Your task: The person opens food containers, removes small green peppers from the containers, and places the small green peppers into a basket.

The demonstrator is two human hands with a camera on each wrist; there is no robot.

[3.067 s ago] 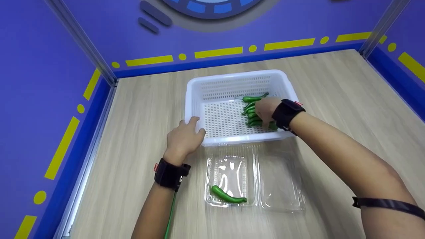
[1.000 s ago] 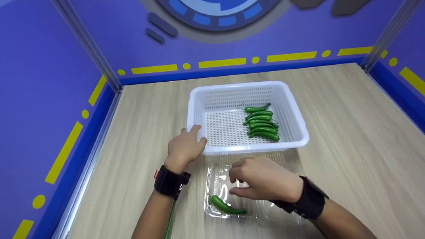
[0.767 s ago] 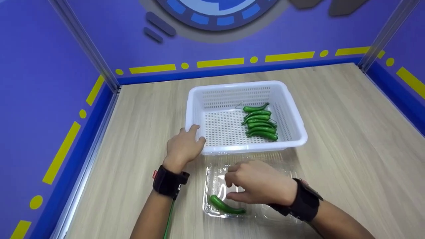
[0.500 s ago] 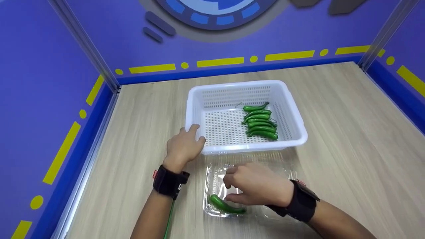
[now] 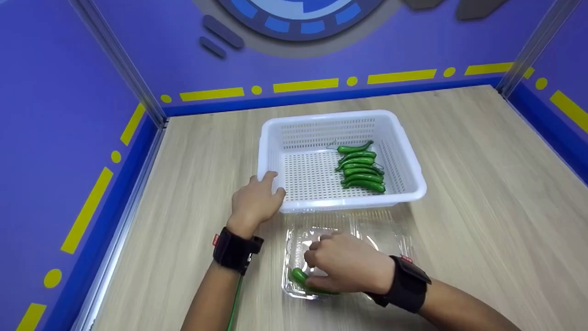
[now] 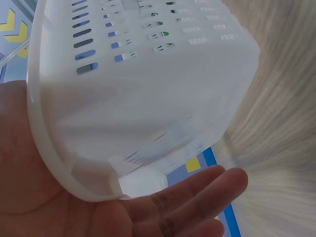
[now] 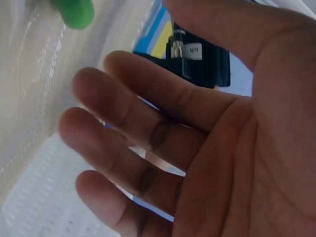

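Observation:
My left hand [image 5: 255,202] holds the left rim of a white plastic basket [image 5: 342,203], its thumb over the inner side. In the left wrist view, other fingers [image 6: 207,197] stretch out below the rim, outside the basket. Several green chili peppers [image 5: 363,178] lie side by side at the basket's right. My right hand [image 5: 344,264] hovers over the left half of a clear clamshell container [image 5: 288,257], fingers loosely curved. Under its thumb lies one green chili pepper [image 5: 299,276], partly hidden. In the right wrist view that pepper [image 7: 78,12] is apart from the fingertips.
The clamshell's other half [image 5: 399,234] lies flat to the right, partly under my right wrist. The pale wooden table [image 5: 482,184] is bounded by blue panels [image 5: 275,92] at the back and both sides. A green cord [image 5: 235,299] runs along my left forearm.
My right hand has come out of the basket without a pepper, to the clamshell, then moved lower and left over the pepper there. My left hand has stayed on the rim.

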